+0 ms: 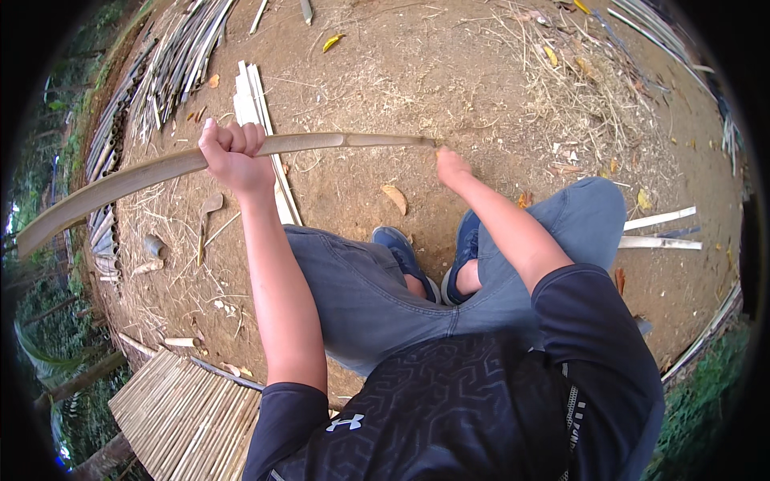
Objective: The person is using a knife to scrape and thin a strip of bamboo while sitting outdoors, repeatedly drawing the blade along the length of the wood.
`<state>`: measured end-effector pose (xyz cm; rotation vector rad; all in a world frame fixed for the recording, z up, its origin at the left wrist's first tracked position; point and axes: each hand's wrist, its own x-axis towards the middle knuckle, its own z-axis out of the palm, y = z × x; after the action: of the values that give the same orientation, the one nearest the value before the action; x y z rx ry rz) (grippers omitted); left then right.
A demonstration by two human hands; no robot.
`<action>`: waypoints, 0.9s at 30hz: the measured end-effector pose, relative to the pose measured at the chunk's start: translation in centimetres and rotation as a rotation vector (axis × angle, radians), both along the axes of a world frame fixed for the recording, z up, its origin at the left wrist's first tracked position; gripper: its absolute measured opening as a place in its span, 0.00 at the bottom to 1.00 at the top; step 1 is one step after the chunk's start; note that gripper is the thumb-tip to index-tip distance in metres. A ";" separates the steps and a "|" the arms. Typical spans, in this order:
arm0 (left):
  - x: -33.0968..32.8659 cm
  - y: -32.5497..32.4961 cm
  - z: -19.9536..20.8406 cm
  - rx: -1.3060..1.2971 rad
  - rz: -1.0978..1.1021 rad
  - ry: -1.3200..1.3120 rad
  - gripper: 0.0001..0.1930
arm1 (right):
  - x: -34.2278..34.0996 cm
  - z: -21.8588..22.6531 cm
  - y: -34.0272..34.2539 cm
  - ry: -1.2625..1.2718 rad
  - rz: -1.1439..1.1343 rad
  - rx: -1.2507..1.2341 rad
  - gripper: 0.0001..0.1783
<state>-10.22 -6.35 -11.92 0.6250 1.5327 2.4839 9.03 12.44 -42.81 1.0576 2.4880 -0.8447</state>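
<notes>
One long, curved bamboo strip (313, 142) crosses in front of a seated person, held above bare ground. One left hand (237, 160) is clenched around it, left of its middle; one right hand (454, 167) meets its narrow right end, fingers curled, though I cannot tell whether they grip it. Below are two blue shoes (397, 250) and one curled yellow-brown leaf (394, 200); two pale strips (659, 219) lie at right.

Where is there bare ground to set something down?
Beyond the long strip, mostly bare dirt lies between the white boards and the straw heap. A smaller patch separates those boards from the curled leaf. It's crowded at upper left, where poles are piled.
</notes>
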 end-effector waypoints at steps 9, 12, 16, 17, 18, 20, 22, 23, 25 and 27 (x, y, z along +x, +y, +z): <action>-0.1 -0.3 -0.1 0.014 -0.029 -0.014 0.24 | 1.1 -1.2 -0.3 0.028 -0.085 0.012 0.16; -0.2 0.1 0.1 0.019 -0.027 -0.007 0.24 | 1.2 -1.0 -0.7 0.063 -0.092 -0.047 0.17; -0.2 0.2 0.1 0.016 0.041 -0.039 0.25 | 0.8 -0.7 -2.0 0.053 -0.165 -0.143 0.17; -0.3 0.4 0.1 0.011 0.033 -0.018 0.24 | 0.8 -0.6 -2.0 -0.046 -0.233 -0.118 0.18; -0.2 0.3 0.1 0.007 0.026 0.001 0.24 | 0.6 -0.5 -2.3 0.045 -0.197 -0.115 0.18; -0.2 0.4 0.2 -0.005 0.031 0.001 0.24 | 0.3 -0.2 -2.6 0.089 -0.182 -0.134 0.18; -0.2 0.4 0.1 -0.006 0.052 -0.025 0.25 | 0.3 0.0 -2.6 0.101 -0.174 -0.112 0.19; -0.1 0.2 0.1 -0.012 0.063 -0.027 0.25 | 0.3 0.0 -2.6 0.120 -0.134 -0.141 0.20; -0.1 0.3 0.2 -0.023 0.052 0.014 0.25 | 0.4 0.1 -2.4 0.038 -0.191 -0.121 0.19; -0.1 0.3 0.2 0.005 0.067 -0.037 0.25 | 0.5 0.0 -2.3 0.019 -0.174 -0.120 0.18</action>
<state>-10.28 -6.01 -11.68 0.5347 1.5597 2.5333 9.50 10.16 -42.85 1.2416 2.3524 -1.0441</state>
